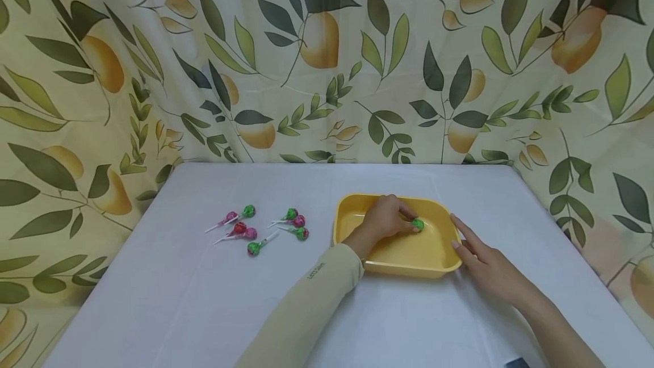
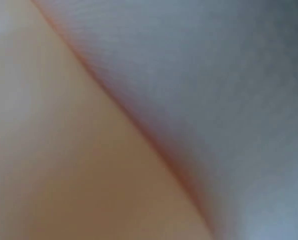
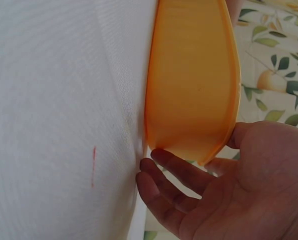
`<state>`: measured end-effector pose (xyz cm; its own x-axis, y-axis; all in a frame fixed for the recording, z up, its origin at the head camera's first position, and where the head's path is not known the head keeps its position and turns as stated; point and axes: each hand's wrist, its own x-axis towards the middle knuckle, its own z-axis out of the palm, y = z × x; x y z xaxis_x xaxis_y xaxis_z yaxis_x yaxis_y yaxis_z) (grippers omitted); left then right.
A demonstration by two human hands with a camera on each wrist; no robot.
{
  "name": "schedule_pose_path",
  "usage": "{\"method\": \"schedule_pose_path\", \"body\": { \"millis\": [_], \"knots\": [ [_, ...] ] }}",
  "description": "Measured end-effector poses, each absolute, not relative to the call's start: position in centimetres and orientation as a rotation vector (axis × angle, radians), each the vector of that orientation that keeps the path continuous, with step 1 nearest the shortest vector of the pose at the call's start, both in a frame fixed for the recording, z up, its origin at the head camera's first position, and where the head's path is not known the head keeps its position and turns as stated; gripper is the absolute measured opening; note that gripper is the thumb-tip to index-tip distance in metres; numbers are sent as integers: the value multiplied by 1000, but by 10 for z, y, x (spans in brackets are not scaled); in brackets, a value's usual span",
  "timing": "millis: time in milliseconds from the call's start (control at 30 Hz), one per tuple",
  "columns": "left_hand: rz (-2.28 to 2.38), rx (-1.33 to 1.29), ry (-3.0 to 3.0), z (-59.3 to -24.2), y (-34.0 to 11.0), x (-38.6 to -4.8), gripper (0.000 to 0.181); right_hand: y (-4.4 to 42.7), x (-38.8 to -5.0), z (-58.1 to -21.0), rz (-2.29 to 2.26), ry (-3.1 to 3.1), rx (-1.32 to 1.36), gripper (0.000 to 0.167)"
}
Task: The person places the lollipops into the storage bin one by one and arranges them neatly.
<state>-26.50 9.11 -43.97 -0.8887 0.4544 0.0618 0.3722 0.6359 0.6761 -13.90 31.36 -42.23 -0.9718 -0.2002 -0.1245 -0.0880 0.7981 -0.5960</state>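
Inside the yellow tray (image 1: 409,266), my left hand (image 1: 383,220) pinches a lollipop with a green wrapper (image 1: 418,224) between thumb and fingertips; its stick is hidden. My right hand (image 1: 487,268) holds the tray's right end, thumb at the rim. The right wrist view shows that hand (image 3: 239,185) at the corner of the orange-looking tray (image 3: 194,80), with the thumb on the rim and other fingertips low beside the wall. In the left wrist view, only a blurred yellowish surface (image 2: 79,150) shows against grey-white.
Left of the tray, several lollipops with green, red and pink wrappers lie in two loose groups, including a green one (image 1: 254,249) and a pink one (image 1: 299,221). A white cloth (image 1: 179,300) covers the table. A patterned curtain (image 1: 317,90) hangs behind. A dark object (image 1: 517,363) shows at the bottom edge.
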Motion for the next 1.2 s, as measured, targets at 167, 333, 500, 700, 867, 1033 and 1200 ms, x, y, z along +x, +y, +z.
{"method": "schedule_pose_path", "body": {
  "millis": [167,333,500,700,867,1033,1200],
  "knots": [
    [1079,681,2740,-439,91,-264,26,314,-140,-422,-911,2804,-231,66],
    [1044,702,2732,-436,88,-263,29,314,-140,-422,-897,2801,-219,67],
    [1046,699,2763,-431,88,-261,26,313,-141,-420,-887,2796,-204,67],
    [1239,627,2690,-430,89,-259,15,312,-139,-420,-905,2792,-212,67],
    [1162,679,2755,-433,87,-261,8,311,-139,-421,-899,2792,-206,67],
    [1015,736,2834,-433,83,-262,5,310,-139,-421,-906,2800,-210,67],
    [949,699,2863,-433,81,-261,4,310,-138,-421,-912,2807,-209,66]
  ]
}}
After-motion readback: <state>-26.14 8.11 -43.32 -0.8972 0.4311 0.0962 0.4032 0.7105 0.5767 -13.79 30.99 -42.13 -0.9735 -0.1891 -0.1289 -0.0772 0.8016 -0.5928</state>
